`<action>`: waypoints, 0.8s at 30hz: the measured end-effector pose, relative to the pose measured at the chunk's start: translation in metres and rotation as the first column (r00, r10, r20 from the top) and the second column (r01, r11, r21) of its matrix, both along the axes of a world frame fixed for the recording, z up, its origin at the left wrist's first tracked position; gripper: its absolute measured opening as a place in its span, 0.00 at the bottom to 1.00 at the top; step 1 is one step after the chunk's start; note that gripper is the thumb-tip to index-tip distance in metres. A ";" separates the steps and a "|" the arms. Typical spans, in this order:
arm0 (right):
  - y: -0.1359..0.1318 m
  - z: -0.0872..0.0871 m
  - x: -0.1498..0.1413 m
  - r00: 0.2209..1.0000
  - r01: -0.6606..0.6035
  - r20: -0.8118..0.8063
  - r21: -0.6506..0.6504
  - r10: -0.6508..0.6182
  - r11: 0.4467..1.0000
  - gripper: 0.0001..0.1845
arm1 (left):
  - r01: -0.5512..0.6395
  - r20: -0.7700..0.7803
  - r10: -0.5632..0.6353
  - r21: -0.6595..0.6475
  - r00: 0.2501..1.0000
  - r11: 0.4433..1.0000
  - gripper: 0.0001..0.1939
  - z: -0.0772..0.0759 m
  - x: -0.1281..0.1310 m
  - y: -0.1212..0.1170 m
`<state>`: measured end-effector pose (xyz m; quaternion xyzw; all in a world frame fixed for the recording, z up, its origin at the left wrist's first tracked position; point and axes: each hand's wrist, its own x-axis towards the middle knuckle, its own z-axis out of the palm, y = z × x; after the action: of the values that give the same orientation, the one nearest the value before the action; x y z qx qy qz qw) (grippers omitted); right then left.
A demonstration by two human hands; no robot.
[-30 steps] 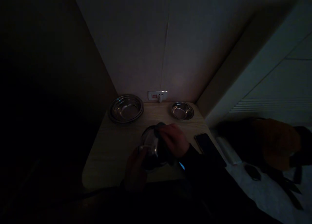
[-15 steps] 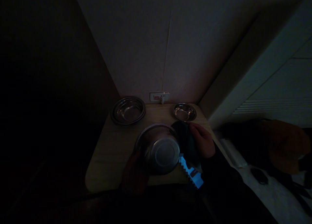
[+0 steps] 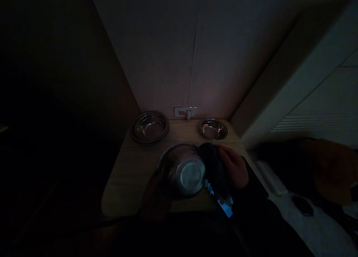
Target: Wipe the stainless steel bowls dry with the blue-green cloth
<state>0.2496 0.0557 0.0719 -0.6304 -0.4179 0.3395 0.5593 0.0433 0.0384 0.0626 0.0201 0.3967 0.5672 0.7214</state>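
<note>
A wood-grained table (image 3: 125, 171) bears nested bowls (image 3: 151, 130), far left; a smaller bowl (image 3: 213, 131), far right.

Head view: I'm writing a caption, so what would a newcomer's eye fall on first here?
Probably the bowl, held over the table by the left hand, its pale base showing. The bright blue patch just below the cloth in the right hand would likely come next. Then the nested bowls at the far left corner and the small bowl at the far right.
</note>
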 end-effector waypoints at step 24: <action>-0.022 0.015 -0.047 0.799 -0.433 0.574 0.339 0.181 0.835 0.14 | 0.335 -0.665 -0.084 0.260 0.742 0.906 0.13 -0.016 -0.011 -0.014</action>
<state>0.2028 0.0336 0.0868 -0.4705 -0.7195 0.1379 0.4919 0.0319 0.0242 0.0471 0.3900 0.5013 0.5027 0.5864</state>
